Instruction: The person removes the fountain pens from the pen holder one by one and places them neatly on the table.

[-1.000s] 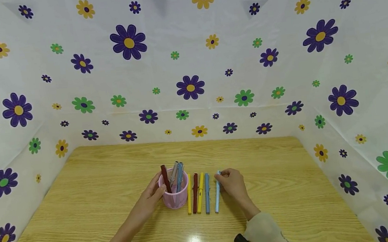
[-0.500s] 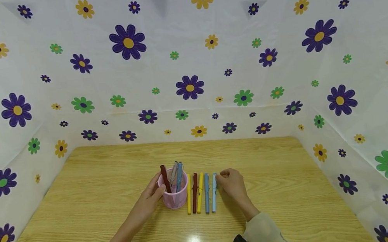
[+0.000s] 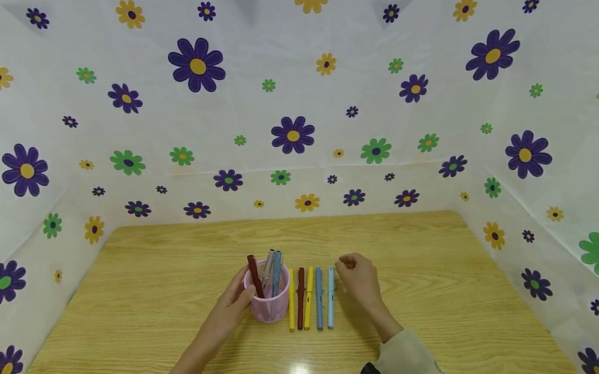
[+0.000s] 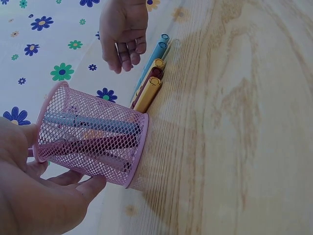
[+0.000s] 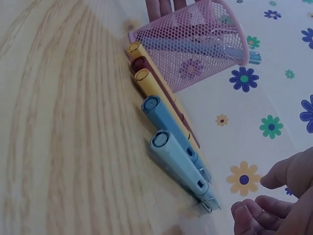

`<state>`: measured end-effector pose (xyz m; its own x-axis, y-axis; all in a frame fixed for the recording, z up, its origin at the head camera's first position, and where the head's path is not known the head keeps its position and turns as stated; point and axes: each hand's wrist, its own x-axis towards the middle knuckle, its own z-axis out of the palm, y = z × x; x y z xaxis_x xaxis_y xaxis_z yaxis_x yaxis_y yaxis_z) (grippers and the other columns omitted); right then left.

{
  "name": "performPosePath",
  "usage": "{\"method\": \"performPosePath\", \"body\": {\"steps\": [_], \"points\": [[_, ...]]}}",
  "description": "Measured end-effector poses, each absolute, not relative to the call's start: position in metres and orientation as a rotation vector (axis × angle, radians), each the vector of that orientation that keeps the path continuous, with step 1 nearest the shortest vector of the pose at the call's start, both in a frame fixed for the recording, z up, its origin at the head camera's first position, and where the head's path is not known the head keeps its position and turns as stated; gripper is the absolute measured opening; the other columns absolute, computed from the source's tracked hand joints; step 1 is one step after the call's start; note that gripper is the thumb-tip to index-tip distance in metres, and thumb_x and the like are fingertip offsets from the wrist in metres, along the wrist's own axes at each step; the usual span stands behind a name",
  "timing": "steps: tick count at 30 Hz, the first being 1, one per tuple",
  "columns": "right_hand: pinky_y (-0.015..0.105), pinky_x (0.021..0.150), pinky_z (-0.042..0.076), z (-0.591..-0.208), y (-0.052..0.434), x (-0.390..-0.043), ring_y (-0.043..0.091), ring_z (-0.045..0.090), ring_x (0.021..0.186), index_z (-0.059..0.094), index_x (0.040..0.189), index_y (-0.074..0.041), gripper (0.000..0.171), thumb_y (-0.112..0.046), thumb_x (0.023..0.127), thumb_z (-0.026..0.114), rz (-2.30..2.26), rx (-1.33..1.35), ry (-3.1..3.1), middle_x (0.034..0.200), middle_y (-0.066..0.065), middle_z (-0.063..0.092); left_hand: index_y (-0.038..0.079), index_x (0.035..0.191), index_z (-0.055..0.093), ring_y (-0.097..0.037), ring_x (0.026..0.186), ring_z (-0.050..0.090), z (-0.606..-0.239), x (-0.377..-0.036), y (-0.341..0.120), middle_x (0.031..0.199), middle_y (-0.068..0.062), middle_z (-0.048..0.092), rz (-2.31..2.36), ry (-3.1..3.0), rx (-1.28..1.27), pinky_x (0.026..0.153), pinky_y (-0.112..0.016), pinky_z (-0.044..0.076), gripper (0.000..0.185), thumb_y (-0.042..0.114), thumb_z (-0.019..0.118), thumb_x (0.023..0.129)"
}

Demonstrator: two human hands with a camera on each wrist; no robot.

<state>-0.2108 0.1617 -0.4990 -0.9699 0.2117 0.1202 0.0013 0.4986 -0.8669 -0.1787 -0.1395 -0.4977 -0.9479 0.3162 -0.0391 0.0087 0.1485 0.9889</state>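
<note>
Since a moment ago the right hand (image 3: 357, 278) has let go of the light-blue pen (image 3: 331, 297) and lifted slightly; that pen now lies last in the row of five on the table (image 3: 440, 294).

Head view: the left hand (image 3: 233, 306) grips the cup (image 3: 270, 301).

Left wrist: fingers curl around the mesh.

Right wrist: loosely curled fingers (image 5: 252, 210) hold nothing, just beside the pen's clip end (image 5: 208, 203).

Laying out seems underway; next likely calls for reaching into the cup.
</note>
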Motion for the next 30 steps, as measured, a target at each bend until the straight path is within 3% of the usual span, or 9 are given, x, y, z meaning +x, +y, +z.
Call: {"method": "performPosePath", "body": {"steps": [13,20,24,27,30], "points": [[0.029,0.063,0.06,-0.477,0.142,-0.211,0.042,0.072,0.087,0.068,0.119,0.01,0.029,-0.012,0.1,0.064,1.658,-0.071,-2.454,0.096,0.017,0.071,0.024,0.167,0.02,-0.035,0.154,0.022,-0.498,-0.178,-0.14,0.169,-0.017,0.022,1.895,2.166,0.328,0.122,-0.055,0.027,0.061,0.034,0.045,0.112],[0.037,0.064,0.061,-0.468,0.126,-0.209,0.044,0.071,0.091,0.068,0.12,0.008,0.029,-0.013,0.101,0.064,1.75,-0.064,-2.428,0.096,0.017,0.071,0.023,0.167,0.019,-0.035,0.154,0.022,-0.498,-0.177,-0.14,0.169,-0.017,0.021,1.893,2.167,0.32,0.122,-0.054,0.027,0.062,0.034,0.046,0.112],[0.043,0.071,0.063,-0.465,0.117,-0.208,0.043,0.071,0.091,0.069,0.119,0.008,0.029,-0.013,0.1,0.065,1.77,-0.025,-2.413,0.097,0.016,0.071,0.023,0.167,0.018,-0.034,0.154,0.022,-0.498,-0.177,-0.14,0.169,-0.017,0.021,1.892,2.171,0.317,0.122,-0.054,0.026,0.062,0.033,0.046,0.112],[0.037,0.073,0.062,-0.463,0.111,-0.208,0.042,0.071,0.09,0.069,0.118,0.008,0.03,-0.014,0.1,0.065,1.775,0.003,-2.409,0.097,0.015,0.071,0.022,0.167,0.019,-0.034,0.154,0.022,-0.498,-0.177,-0.14,0.169,-0.017,0.022,1.893,2.173,0.318,0.122,-0.054,0.026,0.062,0.034,0.046,0.112],[0.027,0.066,0.059,-0.46,0.104,-0.208,0.042,0.071,0.09,0.069,0.119,0.008,0.031,-0.015,0.099,0.066,1.793,0.021,-2.405,0.096,0.014,0.072,0.022,0.167,0.019,-0.035,0.154,0.022,-0.498,-0.178,-0.14,0.169,-0.017,0.022,1.897,2.171,0.321,0.122,-0.054,0.027,0.062,0.034,0.047,0.112]]}}
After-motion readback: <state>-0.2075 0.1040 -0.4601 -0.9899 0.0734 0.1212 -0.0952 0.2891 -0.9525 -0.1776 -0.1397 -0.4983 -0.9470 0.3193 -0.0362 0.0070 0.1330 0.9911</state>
